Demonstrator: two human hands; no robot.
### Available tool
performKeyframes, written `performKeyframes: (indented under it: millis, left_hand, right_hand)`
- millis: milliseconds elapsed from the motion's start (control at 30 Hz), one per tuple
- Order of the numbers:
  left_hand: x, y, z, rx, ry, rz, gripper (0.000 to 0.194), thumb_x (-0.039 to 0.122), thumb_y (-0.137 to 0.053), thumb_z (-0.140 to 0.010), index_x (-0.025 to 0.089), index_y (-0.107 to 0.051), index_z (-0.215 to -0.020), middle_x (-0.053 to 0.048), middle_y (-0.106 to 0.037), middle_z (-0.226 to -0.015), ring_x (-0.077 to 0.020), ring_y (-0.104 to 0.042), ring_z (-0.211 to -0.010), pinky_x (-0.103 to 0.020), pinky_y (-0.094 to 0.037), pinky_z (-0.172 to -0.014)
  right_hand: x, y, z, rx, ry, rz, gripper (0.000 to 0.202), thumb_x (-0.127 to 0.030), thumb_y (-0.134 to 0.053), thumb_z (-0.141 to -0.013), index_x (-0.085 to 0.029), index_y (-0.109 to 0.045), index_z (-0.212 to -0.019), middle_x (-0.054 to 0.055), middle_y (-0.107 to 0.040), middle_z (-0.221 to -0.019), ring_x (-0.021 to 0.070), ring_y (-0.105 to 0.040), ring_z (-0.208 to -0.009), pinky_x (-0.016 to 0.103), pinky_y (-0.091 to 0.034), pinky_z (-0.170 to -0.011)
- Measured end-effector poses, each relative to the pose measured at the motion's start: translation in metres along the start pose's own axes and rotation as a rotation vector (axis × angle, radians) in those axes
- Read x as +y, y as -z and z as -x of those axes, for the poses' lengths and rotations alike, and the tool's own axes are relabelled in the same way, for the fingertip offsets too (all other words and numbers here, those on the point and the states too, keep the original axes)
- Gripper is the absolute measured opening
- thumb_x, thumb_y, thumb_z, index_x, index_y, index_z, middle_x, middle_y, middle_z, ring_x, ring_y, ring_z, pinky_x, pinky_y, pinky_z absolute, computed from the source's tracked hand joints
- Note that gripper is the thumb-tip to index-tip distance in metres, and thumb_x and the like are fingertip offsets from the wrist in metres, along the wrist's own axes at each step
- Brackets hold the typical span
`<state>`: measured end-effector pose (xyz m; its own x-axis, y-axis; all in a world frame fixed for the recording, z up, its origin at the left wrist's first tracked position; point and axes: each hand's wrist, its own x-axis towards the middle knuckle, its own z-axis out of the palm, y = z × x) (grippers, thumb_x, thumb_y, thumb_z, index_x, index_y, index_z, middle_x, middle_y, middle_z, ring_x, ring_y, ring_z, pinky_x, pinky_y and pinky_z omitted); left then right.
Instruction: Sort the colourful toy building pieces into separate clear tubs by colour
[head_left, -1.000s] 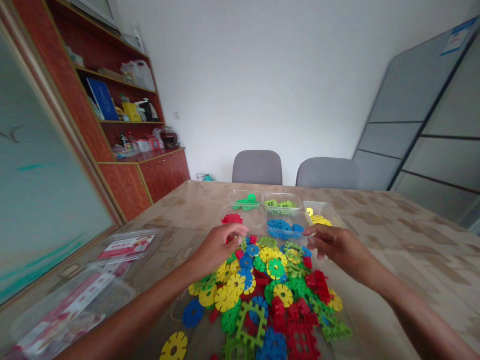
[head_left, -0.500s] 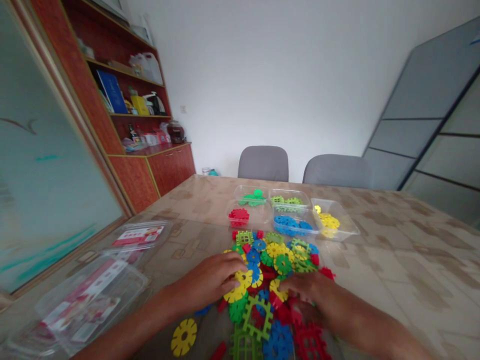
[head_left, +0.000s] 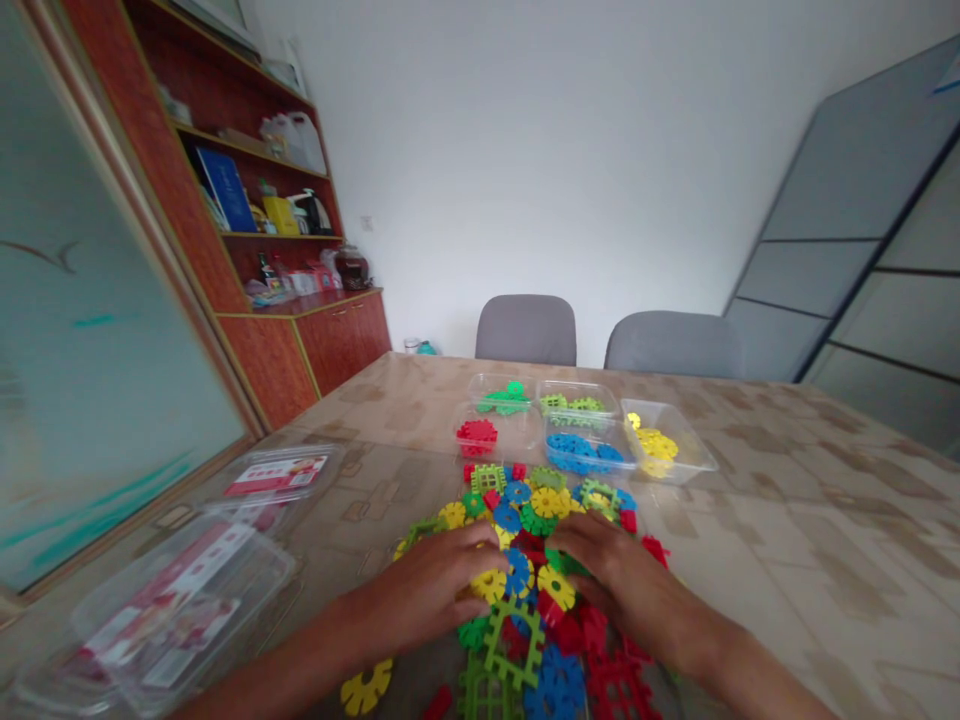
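Note:
A heap of plastic building pieces covers the near middle of the table: notched flower-shaped discs, square window-like frames and small red blocks. My left hand [head_left: 442,570] is closed at the heap's left side, fingers and thumb around a yellow notched disc [head_left: 490,584]. At its right side my right hand [head_left: 619,565] has its fingers curled on a green notched disc [head_left: 564,562], partly hidden under them. Between the hands lie a blue notched disc [head_left: 517,572] and another yellow disc [head_left: 556,587]. Just nearer is a light green frame [head_left: 514,642].
Behind the heap stand clear tubs of pieces sorted by colour, including a yellow-piece tub [head_left: 694,452] and a blue-piece tub [head_left: 626,440]. Clear plastic lids [head_left: 270,560] with labels lie at left. A loose yellow disc [head_left: 367,690] sits near the left forearm. Grey chairs [head_left: 525,330] stand behind the table.
My right hand has moved slightly up and left, off the yellow disc and onto the green one, which sits lower. My left hand still has the yellow disc, shifted slightly nearer.

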<state>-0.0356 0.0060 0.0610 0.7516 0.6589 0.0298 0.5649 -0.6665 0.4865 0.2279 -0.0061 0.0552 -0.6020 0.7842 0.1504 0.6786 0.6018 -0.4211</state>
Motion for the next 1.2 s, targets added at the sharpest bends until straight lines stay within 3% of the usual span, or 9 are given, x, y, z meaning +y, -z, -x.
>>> performKeyframes:
  millis: [133, 300, 433, 633, 767, 967, 1200]
  left_hand:
    - [0.002, 0.001, 0.000, 0.009, 0.008, 0.011, 0.028, 0.021, -0.062, -0.088, 0.026, -0.060, -0.115, -0.004, -0.059, -0.116, -0.0223, -0.055, -0.106, -0.029, -0.040, -0.091]
    - [-0.003, -0.001, 0.001, 0.020, 0.020, 0.044, 0.047, 0.013, -0.067, -0.079, 0.028, -0.055, -0.123, -0.004, -0.055, -0.123, -0.0232, -0.052, -0.113, -0.030, -0.037, -0.096]
    - [-0.005, -0.004, -0.001, 0.030, 0.066, 0.035, 0.054, 0.014, -0.069, -0.075, 0.030, -0.054, -0.125, -0.004, -0.053, -0.120, -0.0238, -0.051, -0.111, -0.031, -0.039, -0.094]
    - [-0.004, -0.005, -0.001, 0.054, 0.100, 0.003, 0.039, 0.017, -0.071, -0.072, 0.025, -0.059, -0.109, -0.003, -0.052, -0.110, -0.0226, -0.053, -0.103, -0.029, -0.040, -0.086]
    - [-0.002, -0.004, -0.001, 0.061, 0.094, 0.007, 0.033, 0.018, -0.071, -0.073, 0.024, -0.058, -0.102, -0.002, -0.056, -0.107, -0.0227, -0.053, -0.100, -0.028, -0.038, -0.083]
    - [-0.003, -0.003, -0.003, 0.074, 0.117, 0.044, 0.022, 0.029, -0.073, -0.077, 0.022, -0.061, -0.095, 0.000, -0.063, -0.092, -0.0206, -0.057, -0.088, -0.025, -0.036, -0.073]
    - [0.000, -0.003, -0.003, 0.085, 0.123, 0.085, 0.022, 0.031, -0.074, -0.078, 0.022, -0.066, -0.095, 0.001, -0.065, -0.089, -0.0180, -0.059, -0.080, -0.023, -0.036, -0.069]
  right_hand:
    - [0.000, 0.002, 0.001, 0.012, -0.005, -0.108, 0.026, -0.014, -0.060, -0.085, -0.024, -0.061, -0.108, 0.005, -0.063, -0.105, 0.0206, -0.059, -0.099, 0.033, -0.046, -0.086]
    - [0.008, 0.000, 0.002, 0.017, -0.051, -0.130, 0.039, -0.013, -0.066, -0.078, -0.024, -0.059, -0.115, 0.007, -0.060, -0.111, 0.0224, -0.058, -0.101, 0.034, -0.045, -0.086]
    - [0.007, 0.001, -0.001, 0.022, -0.082, -0.161, 0.036, -0.007, -0.064, -0.072, -0.024, -0.063, -0.104, 0.003, -0.064, -0.102, 0.0208, -0.061, -0.094, 0.031, -0.045, -0.080]
    - [0.001, 0.010, -0.004, 0.044, -0.052, -0.248, 0.019, -0.010, -0.053, -0.082, -0.021, -0.066, -0.090, 0.000, -0.069, -0.082, 0.0152, -0.061, -0.073, 0.025, -0.042, -0.066]
    - [0.001, 0.013, -0.003, 0.041, -0.046, -0.246, 0.018, -0.014, -0.049, -0.088, -0.019, -0.066, -0.083, -0.001, -0.065, -0.072, 0.0136, -0.058, -0.066, 0.023, -0.039, -0.060]
    - [0.003, 0.014, -0.002, 0.009, -0.027, -0.284, 0.019, -0.015, -0.049, -0.090, -0.020, -0.067, -0.089, 0.000, -0.069, -0.081, 0.0144, -0.062, -0.074, 0.023, -0.042, -0.066]
    - [0.000, 0.020, -0.001, -0.017, -0.083, -0.184, 0.016, -0.018, -0.050, -0.090, -0.019, -0.067, -0.089, 0.003, -0.069, -0.081, 0.0168, -0.063, -0.073, 0.025, -0.043, -0.065]
